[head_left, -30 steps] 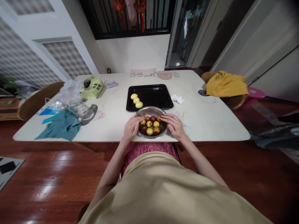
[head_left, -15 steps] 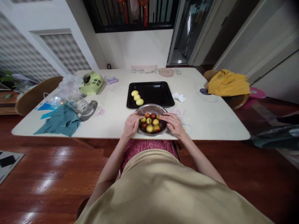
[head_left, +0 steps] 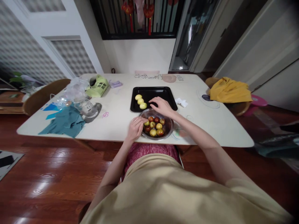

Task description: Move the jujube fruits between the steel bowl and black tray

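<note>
A metal bowl (head_left: 171, 132) near the table's front edge holds several small round fruits (head_left: 159, 126), some yellow-green, some dark red. My left hand (head_left: 136, 127) is closed on the bowl's left rim, its fingertips reaching inside beside a yellowish fruit. Beyond the bowl lies a black tray (head_left: 158, 93). Three pale yellow-green fruits (head_left: 140, 101) sit in a slanting row at its left side. My right hand (head_left: 162, 106) is above the tray's near edge, palm down. Its fingers stretch left, just right of the nearest fruit, and nothing shows in them.
On the left of the table (head_left: 112, 130) lie a teal cloth (head_left: 66, 119), clear plastic packaging (head_left: 77, 88) and a green printed bag (head_left: 99, 86). A crumpled white tissue (head_left: 181, 102) lies right of the tray. Yellow fabric (head_left: 230, 90) covers a chair at the right.
My right hand has left the bowl's right rim and moved forward and left over the tray's near edge. My left hand stays at the bowl. The camera view has shifted slightly.
</note>
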Demonstrator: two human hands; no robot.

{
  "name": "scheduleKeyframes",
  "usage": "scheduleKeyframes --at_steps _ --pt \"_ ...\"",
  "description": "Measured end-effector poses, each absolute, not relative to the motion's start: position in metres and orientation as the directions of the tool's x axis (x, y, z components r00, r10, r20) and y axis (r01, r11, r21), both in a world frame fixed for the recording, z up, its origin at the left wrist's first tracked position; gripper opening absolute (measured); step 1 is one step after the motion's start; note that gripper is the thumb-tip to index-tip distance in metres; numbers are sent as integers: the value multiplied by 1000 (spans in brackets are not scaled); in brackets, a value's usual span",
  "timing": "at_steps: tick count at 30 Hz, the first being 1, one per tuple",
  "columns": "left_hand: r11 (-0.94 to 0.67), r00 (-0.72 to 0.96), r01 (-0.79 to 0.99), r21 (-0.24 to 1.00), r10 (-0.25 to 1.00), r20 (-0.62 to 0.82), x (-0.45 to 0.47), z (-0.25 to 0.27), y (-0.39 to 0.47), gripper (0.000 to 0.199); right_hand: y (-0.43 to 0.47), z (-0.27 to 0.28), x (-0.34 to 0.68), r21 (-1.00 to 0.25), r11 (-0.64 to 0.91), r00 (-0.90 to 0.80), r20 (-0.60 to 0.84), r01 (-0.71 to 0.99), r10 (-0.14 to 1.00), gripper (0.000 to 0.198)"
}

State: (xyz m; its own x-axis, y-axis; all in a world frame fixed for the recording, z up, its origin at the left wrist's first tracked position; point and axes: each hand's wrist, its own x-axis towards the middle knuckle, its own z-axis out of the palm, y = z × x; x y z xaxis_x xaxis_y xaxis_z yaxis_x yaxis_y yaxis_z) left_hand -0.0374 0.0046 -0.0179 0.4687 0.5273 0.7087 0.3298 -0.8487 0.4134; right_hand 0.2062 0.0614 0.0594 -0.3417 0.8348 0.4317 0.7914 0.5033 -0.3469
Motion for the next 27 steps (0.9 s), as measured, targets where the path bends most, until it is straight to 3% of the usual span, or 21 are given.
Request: scheduleKeyframes --at_steps 5,8,12,17,22,27 --pt "-871 439 311 380 486 756 -37 -18 5 55 107 67 154 -301 182 -167 75 936 983 37" --pt "-872 429 315 376 484 763 -37 -19 5 58 121 66 138 -296 102 -104 11 950 995 49" --pt "-858 432 342 383 506 747 -37 -20 5 60 125 63 141 -324 57 -70 -29 944 997 47" --pt "-866 427 320 383 493 758 -37 -20 4 55 111 65 175 -392 107 -81 82 914 993 42" --pt "-886 417 285 365 457 786 -36 -17 2 49 67 65 209 -585 382 -188 365 715 912 42" --pt "-874 443 300 382 482 756 -36 -17 3 54 11 48 219 -610 511 -251 463 606 850 43"
